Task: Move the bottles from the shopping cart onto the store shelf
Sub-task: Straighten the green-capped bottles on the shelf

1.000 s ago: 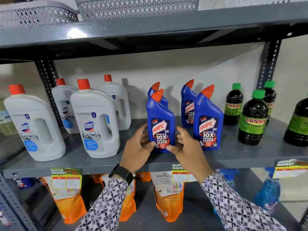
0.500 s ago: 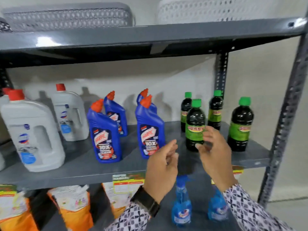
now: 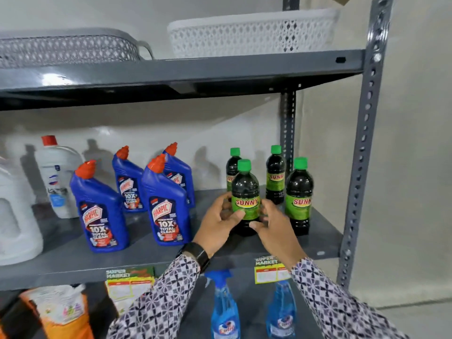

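Left hand [image 3: 220,222], right hand [image 3: 274,225] curled round dark green-capped plastic bottle [image 3: 245,199], near right on grey metal shelf [image 3: 73,260]. Could bump neighbour bottle [image 3: 299,195] just right; might tip.

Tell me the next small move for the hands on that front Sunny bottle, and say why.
Probably a small turn or nudge to square it up, then let go. Both the left hand and the right hand cup the front Sunny bottle, which already stands upright on the middle shelf, label facing out, ahead of the other Sunny bottles. Nothing seems left but alignment.
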Motion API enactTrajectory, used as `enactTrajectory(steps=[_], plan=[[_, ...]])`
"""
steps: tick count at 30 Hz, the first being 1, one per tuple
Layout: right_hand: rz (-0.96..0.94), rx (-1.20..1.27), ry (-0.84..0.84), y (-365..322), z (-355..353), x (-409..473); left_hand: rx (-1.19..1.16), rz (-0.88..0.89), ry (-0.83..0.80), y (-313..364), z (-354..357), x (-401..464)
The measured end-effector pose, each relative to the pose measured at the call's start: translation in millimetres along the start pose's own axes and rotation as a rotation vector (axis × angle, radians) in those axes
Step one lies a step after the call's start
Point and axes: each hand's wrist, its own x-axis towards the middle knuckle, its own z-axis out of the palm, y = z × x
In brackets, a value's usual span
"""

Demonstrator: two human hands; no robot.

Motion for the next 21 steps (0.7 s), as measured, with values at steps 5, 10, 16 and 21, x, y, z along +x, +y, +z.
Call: enactTrajectory(steps=[5,10,16,21], plan=[[-0.045,-0.014,-0.007,7.9,-5.2,-8.2,0.024,0.005,0.034,-1.6,2.1,-8.4],[-0.045,-0.014,-0.027,6.0,-4.5,-13.2,0.070,0.004,0.027,2.2,-0.1,-17.1],[-0.026,-0.054,-0.018,2.8,-2.6,-16.5,0.100,-0.004,0.056,5.8,0.6,-23.4],[0.015,-0.074,0.012,-1.3,1.1,-31.1,0.078,-0.043,-0.022,22.7,-9.1,-51.5]])
